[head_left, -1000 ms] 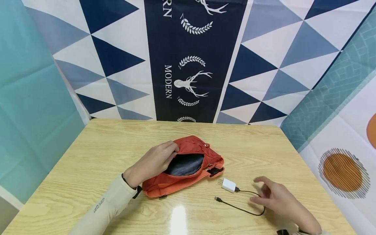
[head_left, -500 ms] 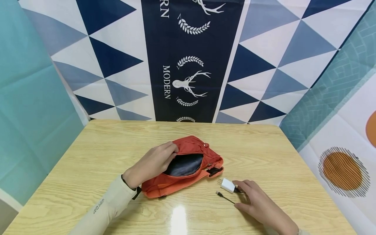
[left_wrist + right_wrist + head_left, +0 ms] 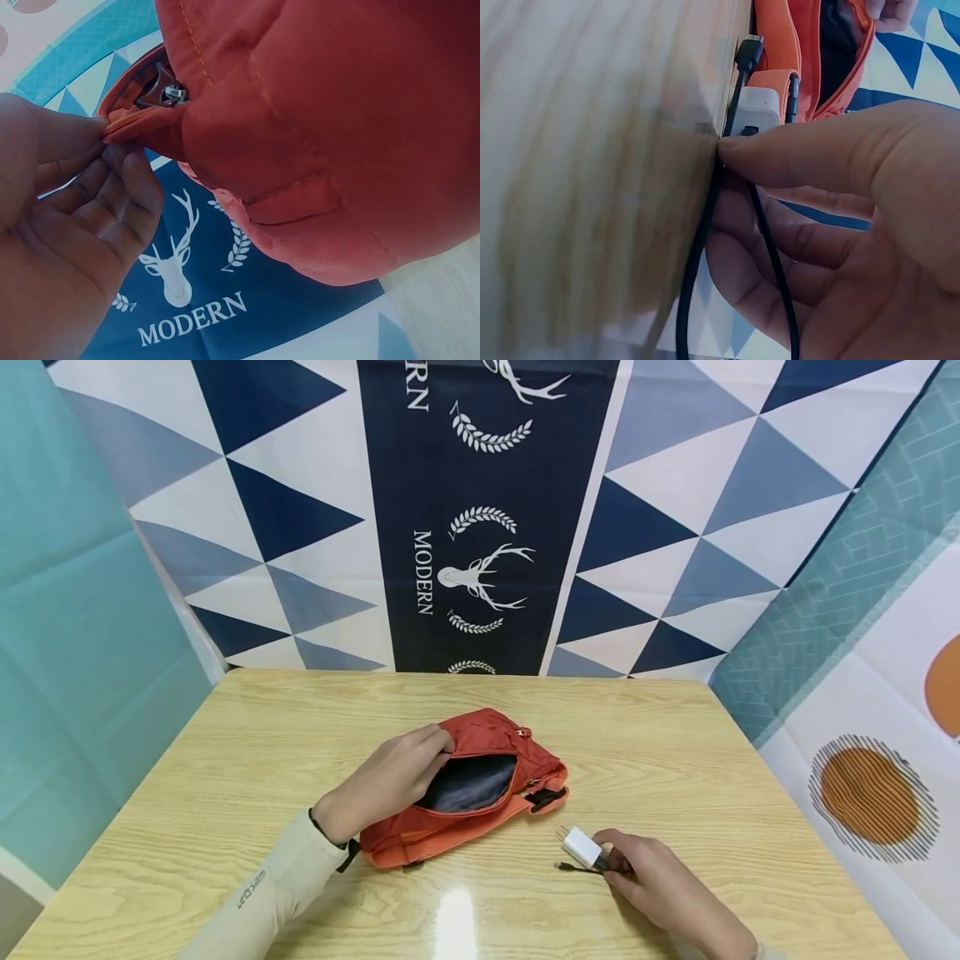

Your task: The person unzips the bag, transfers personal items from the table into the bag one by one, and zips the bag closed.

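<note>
A red waist bag [image 3: 487, 731] lies on the table with its main pocket gaping, dark lining [image 3: 472, 783] inside. My left hand [image 3: 390, 777] pinches the edge of that opening; in the left wrist view, thumb and fingers meet on the fabric edge beside a zipper pull [image 3: 174, 93]. In front of the bag sits a white charger [image 3: 582, 847] with metal prongs toward the bag. A black charging cable [image 3: 697, 232] is plugged into it. My right hand [image 3: 660, 885] pinches the cable behind the charger, thumb over it, and the loose connector [image 3: 750, 51] sticks out past the thumb.
The wooden table [image 3: 285, 727] runs back to a patterned cloth [image 3: 307, 527] hanging behind it. More cloth hangs at the left and right sides. An orange strap [image 3: 457, 839] with a black buckle [image 3: 546, 797] lies along the bag's front.
My right hand has come in leftward from beside the cable's loop and gathered both cable strands together. The charger has turned slightly. My left hand stays at the bag's opening.
</note>
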`<control>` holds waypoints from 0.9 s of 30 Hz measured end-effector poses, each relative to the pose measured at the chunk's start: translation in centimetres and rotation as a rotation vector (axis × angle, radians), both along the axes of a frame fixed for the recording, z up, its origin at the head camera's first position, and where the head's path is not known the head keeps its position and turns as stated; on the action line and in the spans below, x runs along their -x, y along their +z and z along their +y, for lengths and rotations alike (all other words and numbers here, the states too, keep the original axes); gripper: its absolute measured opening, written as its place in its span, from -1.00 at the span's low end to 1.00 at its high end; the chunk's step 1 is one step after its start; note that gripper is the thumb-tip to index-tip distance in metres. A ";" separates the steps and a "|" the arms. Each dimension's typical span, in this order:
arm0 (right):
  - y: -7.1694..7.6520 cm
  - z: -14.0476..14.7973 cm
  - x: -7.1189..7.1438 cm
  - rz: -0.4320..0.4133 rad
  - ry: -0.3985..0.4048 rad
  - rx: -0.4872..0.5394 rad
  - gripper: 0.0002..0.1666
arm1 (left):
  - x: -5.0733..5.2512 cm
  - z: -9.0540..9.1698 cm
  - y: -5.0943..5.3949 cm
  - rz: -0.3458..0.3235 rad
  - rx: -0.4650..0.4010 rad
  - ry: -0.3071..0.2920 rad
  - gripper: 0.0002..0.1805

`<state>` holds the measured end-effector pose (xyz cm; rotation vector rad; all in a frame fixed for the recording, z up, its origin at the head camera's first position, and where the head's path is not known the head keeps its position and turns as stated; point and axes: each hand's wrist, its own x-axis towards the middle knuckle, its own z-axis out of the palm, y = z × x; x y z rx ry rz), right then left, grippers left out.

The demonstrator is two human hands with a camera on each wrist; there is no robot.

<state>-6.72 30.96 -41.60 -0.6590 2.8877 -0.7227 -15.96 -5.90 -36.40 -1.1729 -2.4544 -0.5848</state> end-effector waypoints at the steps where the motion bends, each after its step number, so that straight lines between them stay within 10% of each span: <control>1: 0.0 0.0 -0.1 0.007 0.001 -0.002 -0.55 | 0.0 0.0 0.0 0.001 0.000 -0.001 -0.91; 10: 0.2 -0.3 -0.7 0.089 0.005 -0.110 -0.61 | 0.0 0.1 -0.1 -0.014 0.001 0.000 -0.90; 23: 0.4 -0.2 -1.0 -0.101 0.020 -0.057 -0.20 | -0.1 0.2 -0.2 -0.014 -0.006 -0.019 -0.91; 27: 0.4 -0.8 -1.1 -0.132 0.036 -0.048 -0.41 | -0.1 0.2 -0.2 -0.017 -0.007 -0.023 -0.91</control>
